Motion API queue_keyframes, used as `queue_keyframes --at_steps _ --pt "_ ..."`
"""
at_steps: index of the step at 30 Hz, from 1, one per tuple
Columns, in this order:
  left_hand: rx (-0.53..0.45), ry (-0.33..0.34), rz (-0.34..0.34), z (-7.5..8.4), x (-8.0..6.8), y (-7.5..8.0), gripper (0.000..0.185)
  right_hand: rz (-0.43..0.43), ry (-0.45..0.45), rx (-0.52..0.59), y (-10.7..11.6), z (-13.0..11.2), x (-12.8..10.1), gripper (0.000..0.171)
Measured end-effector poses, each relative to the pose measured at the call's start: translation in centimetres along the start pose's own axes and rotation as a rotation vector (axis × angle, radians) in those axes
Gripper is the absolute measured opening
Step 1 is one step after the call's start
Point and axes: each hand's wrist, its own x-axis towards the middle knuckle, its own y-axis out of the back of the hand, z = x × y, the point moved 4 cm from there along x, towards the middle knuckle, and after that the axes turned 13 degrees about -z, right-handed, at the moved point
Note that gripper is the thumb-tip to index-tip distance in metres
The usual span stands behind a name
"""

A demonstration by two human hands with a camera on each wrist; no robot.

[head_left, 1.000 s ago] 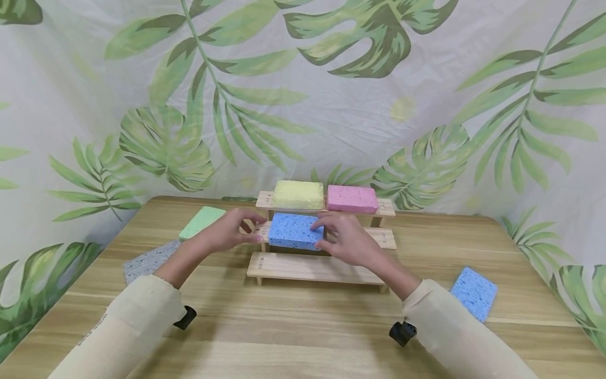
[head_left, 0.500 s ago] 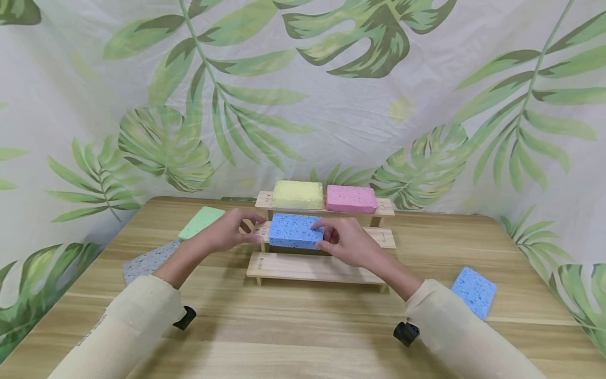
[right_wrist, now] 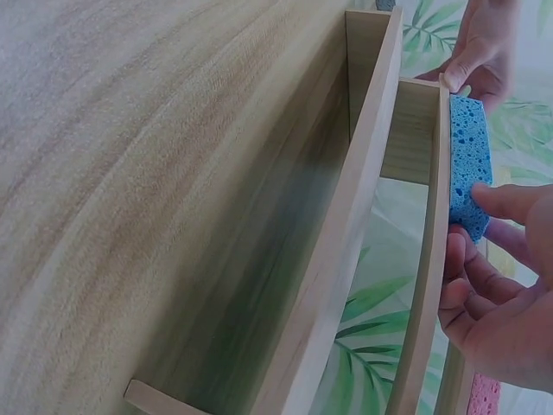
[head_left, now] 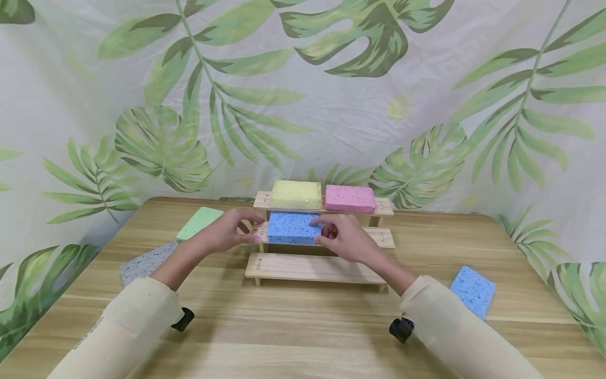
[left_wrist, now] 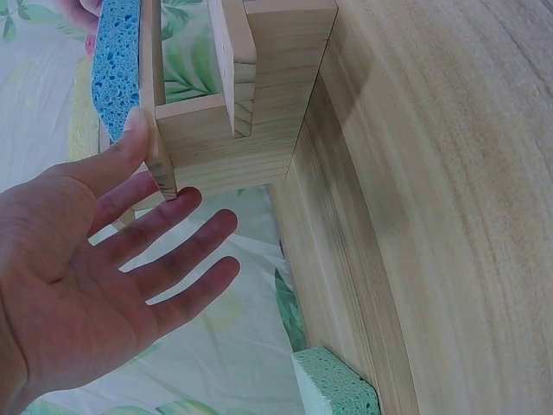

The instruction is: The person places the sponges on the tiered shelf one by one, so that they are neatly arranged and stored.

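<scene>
A three-tier wooden stand sits mid-table. Its top step carries a yellow sponge and a pink sponge. On the middle step lies a blue sponge. My left hand is at the left end of that step with fingers straight, its thumb tip touching the wood. My right hand pinches the blue sponge's right end with curled fingers, thumb against it.
A green sponge and a grey sponge lie on the table left of the stand. A second blue sponge lies at the right. A leaf-print cloth hangs behind the table. The stand's lowest step is bare.
My right hand's fingers have drawn back from the top of the blue sponge to its right end. The left hand has stayed at the step's left end.
</scene>
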Motion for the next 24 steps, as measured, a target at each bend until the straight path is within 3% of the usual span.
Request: queue_keyframes --at_steps 17,24 --pt "0.008 -0.01 0.005 -0.11 -0.02 0.08 0.041 0.005 -0.009 0.002 0.08 0.2 0.44 0.033" --pt "0.003 -0.001 0.006 -0.13 0.04 0.03 0.041 -0.017 0.044 0.006 0.32 0.09 -0.09 0.038"
